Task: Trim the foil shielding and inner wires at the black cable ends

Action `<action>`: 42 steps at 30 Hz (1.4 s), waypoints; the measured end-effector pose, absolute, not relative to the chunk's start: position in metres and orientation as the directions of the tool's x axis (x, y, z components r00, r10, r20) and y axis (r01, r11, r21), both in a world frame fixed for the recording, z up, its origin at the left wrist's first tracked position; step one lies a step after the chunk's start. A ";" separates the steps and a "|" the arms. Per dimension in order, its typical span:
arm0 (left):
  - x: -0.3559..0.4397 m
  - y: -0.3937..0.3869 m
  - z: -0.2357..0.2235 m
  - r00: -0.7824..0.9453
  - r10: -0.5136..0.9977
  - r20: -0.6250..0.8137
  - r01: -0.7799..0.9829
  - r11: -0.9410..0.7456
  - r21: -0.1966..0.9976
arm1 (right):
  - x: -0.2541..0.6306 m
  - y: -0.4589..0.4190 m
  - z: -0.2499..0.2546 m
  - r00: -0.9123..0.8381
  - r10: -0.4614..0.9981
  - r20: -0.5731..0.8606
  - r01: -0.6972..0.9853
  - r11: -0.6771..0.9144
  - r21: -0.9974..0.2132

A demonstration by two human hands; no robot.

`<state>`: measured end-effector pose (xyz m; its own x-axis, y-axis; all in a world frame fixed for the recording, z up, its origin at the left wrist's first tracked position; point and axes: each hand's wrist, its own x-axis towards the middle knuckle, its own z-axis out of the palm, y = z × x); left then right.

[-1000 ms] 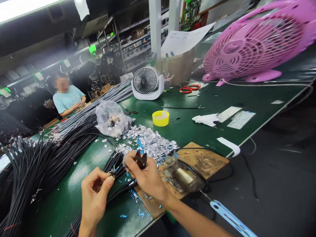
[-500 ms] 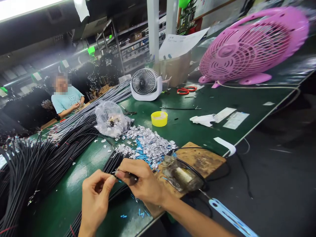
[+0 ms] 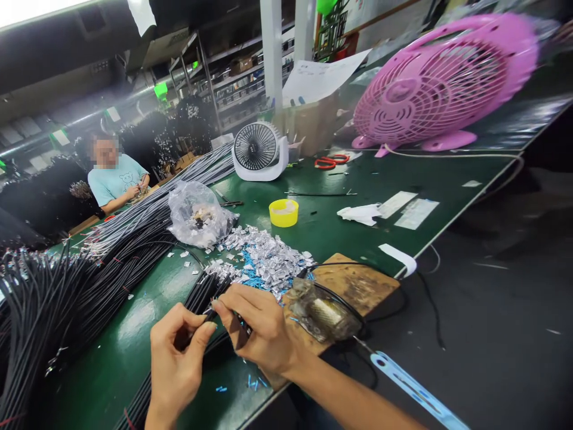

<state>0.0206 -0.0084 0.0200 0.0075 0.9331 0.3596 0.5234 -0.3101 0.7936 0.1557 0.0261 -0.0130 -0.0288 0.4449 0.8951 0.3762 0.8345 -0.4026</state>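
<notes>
My left hand (image 3: 179,352) pinches a black cable (image 3: 206,316) close to its stripped end, thumb against forefinger. My right hand (image 3: 259,325) is curled just to the right, with its thumb and forefinger tips at the thin bare wire ends. Something dark shows beneath its fingers, too hidden to name. Behind both hands lies a bundle of black cables (image 3: 197,298). Beyond them is a heap of silvery foil scraps (image 3: 277,260) mixed with short blue pieces (image 3: 253,278).
A wooden board (image 3: 367,286) carries a grimy metal device (image 3: 324,310) at the table edge. A light-blue strip (image 3: 412,385) extends from it. Further back are a yellow dish (image 3: 283,214), white fan (image 3: 257,149), pink fan (image 3: 430,89) and red-handled scissors (image 3: 331,161). A co-worker (image 3: 119,179) sits far left.
The fingertips of my right hand have drawn slightly away from my left hand, and wire ends now show between them. The whole view has shifted a little.
</notes>
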 end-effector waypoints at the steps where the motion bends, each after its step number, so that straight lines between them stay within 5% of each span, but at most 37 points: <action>1: 0.019 -0.008 0.021 0.001 0.933 0.361 0.524 -0.307 0.794 | 0.157 0.027 -0.013 0.037 0.460 0.887 0.406 0.804 -0.434; 5: 0.010 -0.008 0.023 -0.043 0.923 0.383 0.533 -0.303 0.790 | 0.160 0.032 -0.010 0.288 0.574 0.767 0.340 0.687 -0.642; 9: 0.010 -0.007 0.024 -0.064 0.911 0.407 0.540 -0.311 0.782 | 0.157 0.034 -0.008 0.147 0.709 0.689 0.131 0.677 -0.724; 16: 0.016 -0.008 0.024 -0.078 0.915 0.395 0.537 -0.295 0.790 | 0.155 0.028 -0.009 -0.012 0.689 0.725 0.025 0.725 -0.689; 28: 0.017 -0.008 0.023 -0.053 0.921 0.386 0.545 -0.297 0.784 | 0.155 0.027 -0.006 0.028 0.709 0.705 0.036 0.704 -0.709; 32: 0.018 -0.008 0.022 -0.014 0.929 0.370 0.549 -0.302 0.779 | 0.156 0.030 -0.006 -0.048 0.864 0.502 -0.167 0.489 -0.856; 35: 0.017 -0.007 0.022 0.048 0.937 0.347 0.540 -0.316 0.780 | 0.157 0.035 -0.004 -0.324 0.918 0.228 -0.412 0.080 -0.908; 38: 0.017 -0.006 0.022 0.103 0.945 0.309 0.521 -0.316 0.793 | 0.157 0.038 -0.002 -0.491 0.871 0.025 -0.447 -0.227 -0.865; 42: 0.016 -0.004 0.020 0.091 0.961 0.260 0.489 -0.270 0.829 | 0.156 0.036 -0.003 -0.359 0.922 0.145 -0.404 -0.013 -0.915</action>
